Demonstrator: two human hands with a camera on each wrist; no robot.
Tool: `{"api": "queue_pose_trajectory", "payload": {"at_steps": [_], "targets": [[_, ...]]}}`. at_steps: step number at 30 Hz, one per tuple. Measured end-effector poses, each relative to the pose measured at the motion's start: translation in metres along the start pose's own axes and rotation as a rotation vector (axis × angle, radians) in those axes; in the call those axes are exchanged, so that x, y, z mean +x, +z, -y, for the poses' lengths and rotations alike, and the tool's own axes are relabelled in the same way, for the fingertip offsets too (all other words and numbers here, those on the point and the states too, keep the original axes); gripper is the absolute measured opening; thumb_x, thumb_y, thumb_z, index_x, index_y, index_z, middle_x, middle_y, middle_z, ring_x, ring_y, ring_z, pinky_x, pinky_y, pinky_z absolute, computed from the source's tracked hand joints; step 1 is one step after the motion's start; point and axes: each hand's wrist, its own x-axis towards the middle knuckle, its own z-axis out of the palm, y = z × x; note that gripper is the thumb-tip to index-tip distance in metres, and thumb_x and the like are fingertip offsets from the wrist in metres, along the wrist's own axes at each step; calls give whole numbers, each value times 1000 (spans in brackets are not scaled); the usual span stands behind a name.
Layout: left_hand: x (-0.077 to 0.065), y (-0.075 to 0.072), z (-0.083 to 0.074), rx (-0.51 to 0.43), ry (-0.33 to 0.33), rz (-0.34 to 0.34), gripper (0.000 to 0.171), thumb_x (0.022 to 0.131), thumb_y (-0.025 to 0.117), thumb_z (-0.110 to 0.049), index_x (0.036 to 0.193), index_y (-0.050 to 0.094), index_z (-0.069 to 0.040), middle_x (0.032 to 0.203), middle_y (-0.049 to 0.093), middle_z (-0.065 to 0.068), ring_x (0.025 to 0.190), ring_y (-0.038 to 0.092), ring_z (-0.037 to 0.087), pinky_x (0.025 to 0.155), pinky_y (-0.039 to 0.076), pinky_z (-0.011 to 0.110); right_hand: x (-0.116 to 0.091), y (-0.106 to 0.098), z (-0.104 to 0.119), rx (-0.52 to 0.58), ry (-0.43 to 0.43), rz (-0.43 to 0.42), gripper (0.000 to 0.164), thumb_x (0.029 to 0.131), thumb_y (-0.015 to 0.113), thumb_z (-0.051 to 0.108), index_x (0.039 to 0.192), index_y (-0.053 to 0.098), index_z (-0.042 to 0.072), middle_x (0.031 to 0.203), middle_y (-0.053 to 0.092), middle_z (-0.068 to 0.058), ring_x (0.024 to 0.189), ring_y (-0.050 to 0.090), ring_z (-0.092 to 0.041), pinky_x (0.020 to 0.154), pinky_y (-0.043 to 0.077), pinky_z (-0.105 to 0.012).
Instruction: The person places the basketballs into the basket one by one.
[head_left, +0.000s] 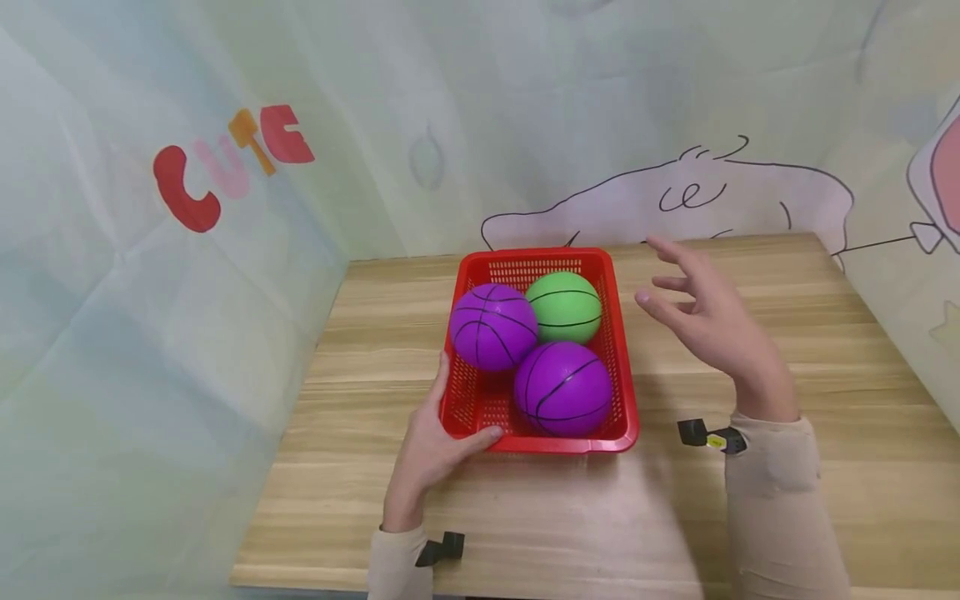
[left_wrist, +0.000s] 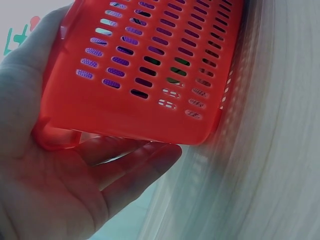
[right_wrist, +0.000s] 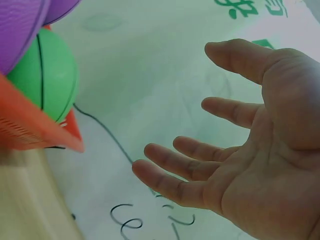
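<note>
A red plastic basket (head_left: pixel 628 417) with slotted walls stands on the wooden table and holds two purple balls, one at the left (head_left: pixel 493 327) and one at the front (head_left: pixel 564 389), plus a green ball (head_left: pixel 566 308) behind them. All three carry black basketball lines. My left hand (head_left: pixel 429 446) grips the basket's near left corner, its thumb over the rim; in the left wrist view its fingers (left_wrist: pixel 142 175) lie along the outside wall. To the right of the basket my right hand (head_left: pixel 708 321) hangs in the air, fingers spread, touching nothing.
The wooden table (head_left: pixel 360 400) extends on both sides of the basket. A printed cloth backdrop (head_left: pixel 390 108) rises behind the table and along its left side, with "CUTE" lettering (head_left: pixel 285 133) on it. Each wrist bears a small black camera mount (head_left: pixel 442 548).
</note>
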Motion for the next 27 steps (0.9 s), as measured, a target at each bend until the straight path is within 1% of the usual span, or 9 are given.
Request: {"api": "queue_pose_trajectory", "payload": {"at_steps": [5,7,10,13,15,20,22,24,27], "targets": [[1,-1,3,2,6,2,131,84,99,-31,180,9,-39,180,33,-4,159,43,32,117,53,59,-6,6,-16,25,42,-7,80,109,74,21,177,32,31,174,37,-18,147,56,-49,117,49,-71],[1,-1,4,-2,8,4,131,84,98,-31,180,9,-39,181,32,-5,160,41,31,118,53,60,-7,10,-23,35,57,-11,80,109,74,22,177,32,29,174,37,-20,147,56,-50,117,48,-72],[1,-2,7,-9,10,3,130,84,98,-30,179,10,-40,180,33,-5,160,42,32,117,54,60,-7,16,-35,62,75,-18,80,111,72,24,178,28,27,174,38,-22,147,55,-52,114,50,-73],[1,-3,9,-13,8,-1,129,84,98,-31,179,11,-42,179,36,-5,158,44,32,116,54,60,-7,24,-47,94,91,-33,81,112,70,27,179,25,28,174,38,-23,148,55,-53,110,52,-73],[2,-3,10,-11,5,-4,129,84,98,-32,179,12,-44,179,37,-5,157,45,32,117,54,59,-8,28,-54,109,104,-40,82,112,70,28,179,23,29,175,37,-23,149,53,-54,110,52,-74],[7,-5,10,9,8,2,129,83,99,-31,178,13,-46,177,38,-11,156,46,28,117,54,57,-11,37,-64,114,124,-39,87,111,71,32,180,20,28,179,31,-21,155,44,-55,114,44,-81],[8,-5,9,28,10,12,129,84,99,-32,178,12,-46,177,37,-12,157,46,27,117,54,57,-12,38,-66,100,119,-27,88,110,72,32,180,20,29,181,29,-17,157,41,-54,115,43,-81],[9,-7,8,81,11,17,129,84,98,-36,178,10,-47,179,34,-11,163,38,29,119,51,61,-13,39,-65,84,111,-6,89,109,74,32,180,20,30,183,25,-12,160,37,-53,116,44,-80],[8,-10,6,215,13,14,127,85,95,-46,179,9,-42,186,18,1,170,22,37,121,44,71,-13,40,-65,58,91,24,91,107,76,33,180,20,34,185,21,-8,163,32,-51,116,45,-77]]}}
